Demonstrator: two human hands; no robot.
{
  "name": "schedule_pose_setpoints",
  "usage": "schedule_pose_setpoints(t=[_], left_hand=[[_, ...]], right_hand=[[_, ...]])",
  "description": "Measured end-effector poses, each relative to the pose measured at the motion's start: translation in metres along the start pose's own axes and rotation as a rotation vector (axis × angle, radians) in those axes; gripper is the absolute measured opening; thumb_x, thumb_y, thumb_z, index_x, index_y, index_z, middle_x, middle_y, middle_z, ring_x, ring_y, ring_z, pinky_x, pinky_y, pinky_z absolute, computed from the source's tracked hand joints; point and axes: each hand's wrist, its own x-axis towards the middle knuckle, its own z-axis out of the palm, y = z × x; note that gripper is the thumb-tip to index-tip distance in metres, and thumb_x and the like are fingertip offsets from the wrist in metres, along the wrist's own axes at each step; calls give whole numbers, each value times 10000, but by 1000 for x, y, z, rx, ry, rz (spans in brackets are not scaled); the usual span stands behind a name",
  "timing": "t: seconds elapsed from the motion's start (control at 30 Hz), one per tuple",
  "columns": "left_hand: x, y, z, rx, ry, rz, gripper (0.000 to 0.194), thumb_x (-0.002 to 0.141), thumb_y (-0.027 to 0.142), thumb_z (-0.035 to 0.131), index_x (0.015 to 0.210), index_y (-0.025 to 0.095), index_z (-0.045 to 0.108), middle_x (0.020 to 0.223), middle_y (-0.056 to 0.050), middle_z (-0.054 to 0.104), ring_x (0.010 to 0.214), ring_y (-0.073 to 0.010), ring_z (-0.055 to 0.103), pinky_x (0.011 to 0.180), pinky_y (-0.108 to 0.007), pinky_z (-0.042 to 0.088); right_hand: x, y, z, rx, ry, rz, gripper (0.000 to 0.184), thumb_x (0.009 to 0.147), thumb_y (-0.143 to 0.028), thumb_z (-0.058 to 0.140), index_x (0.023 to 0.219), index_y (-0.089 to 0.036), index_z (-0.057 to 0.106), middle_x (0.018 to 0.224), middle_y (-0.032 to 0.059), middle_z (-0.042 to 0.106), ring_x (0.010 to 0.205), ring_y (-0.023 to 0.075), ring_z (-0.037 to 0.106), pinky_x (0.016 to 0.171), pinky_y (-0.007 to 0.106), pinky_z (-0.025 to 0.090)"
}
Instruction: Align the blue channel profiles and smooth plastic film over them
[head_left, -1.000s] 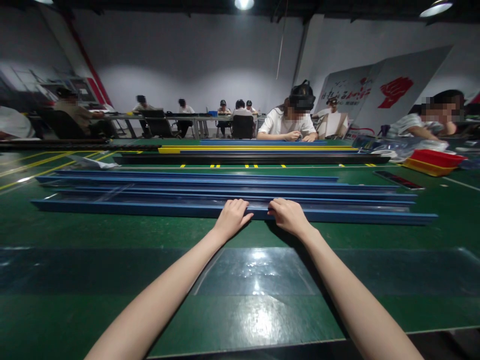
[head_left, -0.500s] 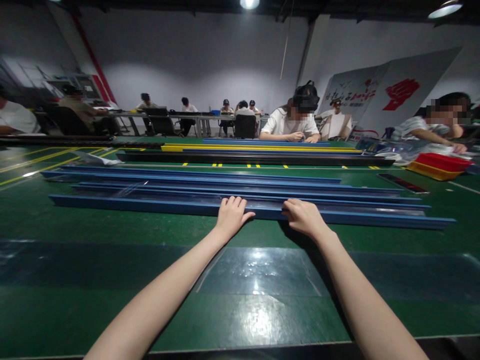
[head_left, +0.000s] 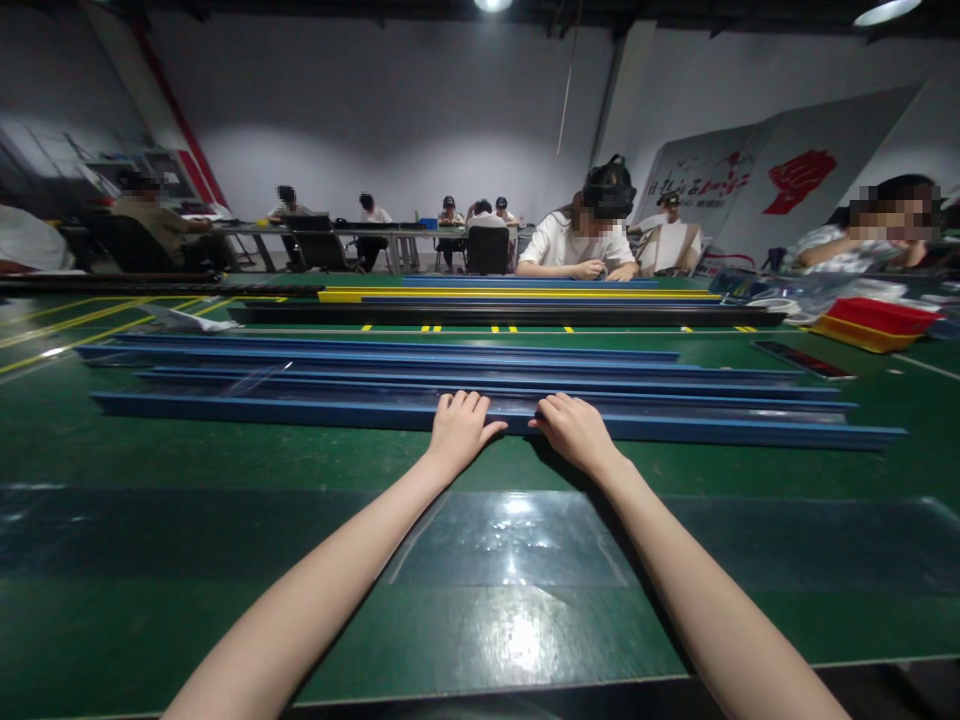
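Observation:
A long blue channel-shaped rail (head_left: pixel 262 411) lies crosswise on the green table, with a clear strip (head_left: pixel 780 416) showing along its trough. My left hand (head_left: pixel 459 425) grips the rail near its middle, fingers curled over the front wall and thumb on the near side. A short way to the right, my right hand (head_left: pixel 576 428) is closed over the same wall, its thumb pointing toward the left one. The fingertips of both are partly hidden behind the wall. Closer to me, a transparent plastic sheet (head_left: pixel 510 540) lies flat beneath my forearms.
More blue rails (head_left: pixel 397 350) lie just behind. Beyond them are a black rail (head_left: pixel 510 317) and a yellow rail (head_left: pixel 525 294). At the right are a phone-like dark slab (head_left: pixel 802 360) and a red bin (head_left: pixel 874 320). A co-worker (head_left: pixel 585 235) sits across the table.
My right hand has moved left along the rail, closer to my left hand. My left hand keeps its place on the rail.

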Motion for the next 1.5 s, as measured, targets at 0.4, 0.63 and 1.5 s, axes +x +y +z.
schedule_pose_setpoints(t=[0.4,0.63,1.5], left_hand=[[0,-1,-2,-31,-4,72,346,850,441,445,1014,150,537,950,-83,605,895,-226,513,770,-346,341],[1,-1,-3,-45,6,157,299,865,374,435,1032,143,523,982,-99,586,911,-220,505,776,-329,348],[-1,1,-4,-6,4,21,373,812,486,484,996,170,558,962,-103,601,915,-248,506,802,-374,322]], right_hand=[[3,6,-8,41,-93,43,229,860,-300,435,764,-156,585,772,76,621,725,153,521,589,252,270],[-8,22,-14,34,-135,93,248,851,-322,416,782,-167,596,810,70,632,750,161,541,567,263,253],[-5,13,-2,40,-53,96,275,869,-387,419,793,-166,563,810,62,620,773,163,524,609,254,278]])
